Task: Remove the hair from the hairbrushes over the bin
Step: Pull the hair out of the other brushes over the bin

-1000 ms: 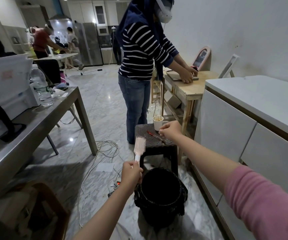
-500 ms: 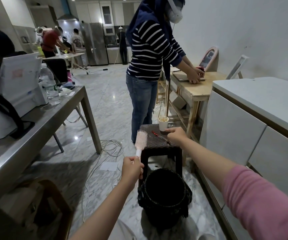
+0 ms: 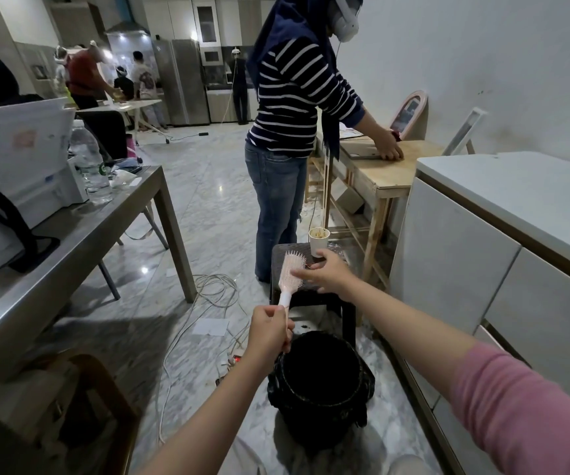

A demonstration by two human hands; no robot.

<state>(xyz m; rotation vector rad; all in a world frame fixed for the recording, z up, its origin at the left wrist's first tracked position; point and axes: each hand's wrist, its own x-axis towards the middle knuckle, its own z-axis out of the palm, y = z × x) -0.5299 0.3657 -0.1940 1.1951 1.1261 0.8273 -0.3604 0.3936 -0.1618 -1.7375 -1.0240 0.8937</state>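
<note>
Your left hand (image 3: 267, 332) is wrapped around the handle of the pink hairbrush (image 3: 290, 273), fingers curled tight, holding it upright with the bristled head tilted a little away from you. The brush sits above and just beyond the far rim of the black bin (image 3: 321, 382), which stands on the marble floor between your forearms and is lined with a dark bag.

Your right hand (image 3: 328, 272) reaches across to the brush head — fingers spread and mostly straight, their tips at the bristles. It grips nothing that you can make out; whether any hair is caught between the fingertips is too small to tell.

Behind the brush is a dark stool (image 3: 311, 293), and on its far edge stands a paper cup (image 3: 318, 238) with something pale and tangled-looking in its top. Your right arm wears a pink sleeve (image 3: 523, 416).

To your left runs a metal table (image 3: 81, 234) carrying a water bottle (image 3: 93, 166) and a stack of white boxes. To your right are white cabinets (image 3: 482, 255). Ahead, a person in a striped top (image 3: 297, 97) and jeans leans over a wooden table (image 3: 379, 173) — both hands pressed flat on something on it. White cables (image 3: 208, 289) trail across the floor near the stool.
</note>
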